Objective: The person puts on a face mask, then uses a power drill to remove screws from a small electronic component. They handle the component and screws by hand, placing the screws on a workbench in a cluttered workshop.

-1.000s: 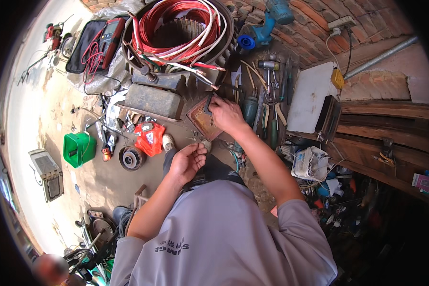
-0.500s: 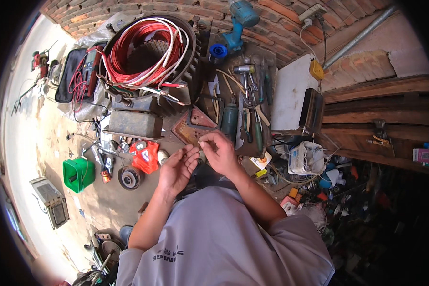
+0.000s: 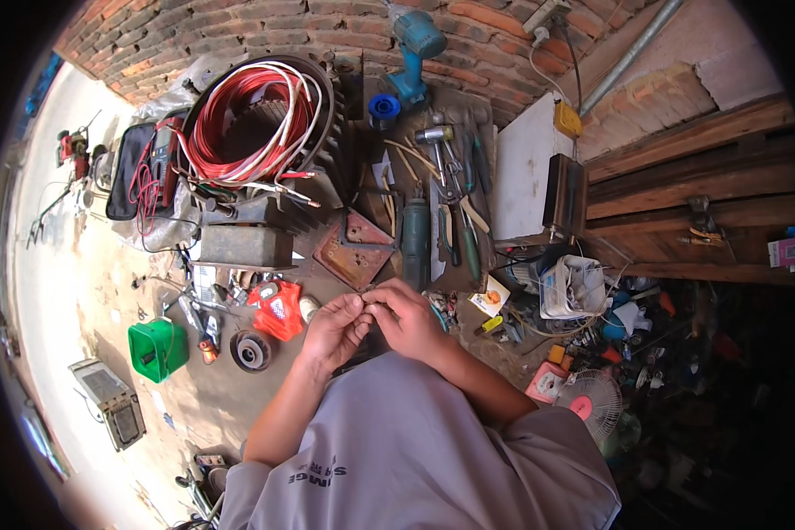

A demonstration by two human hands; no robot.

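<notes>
In front of my torso, the fingertips of both hands meet. My left hand is closed in a pinch with its fingers curled. My right hand pinches at the same spot, against the left fingertips. Whatever they hold, if anything, is too small to make out. Just beyond the hands lies a rusty reddish metal plate with a dark angled piece across it. Right of that plate rests a dark green cylindrical power tool. A red plastic bag lies on the ground left of my left hand.
A finned motor housing holds a coil of red and white wire. Pliers, a hammer and other hand tools lie to its right. A green bucket stands left; a white basket and a fan sit right.
My hands have come together at the fingertips. The left hand's fingers, loosely spread before, have curled into a pinch. The whole view has shifted slightly.
</notes>
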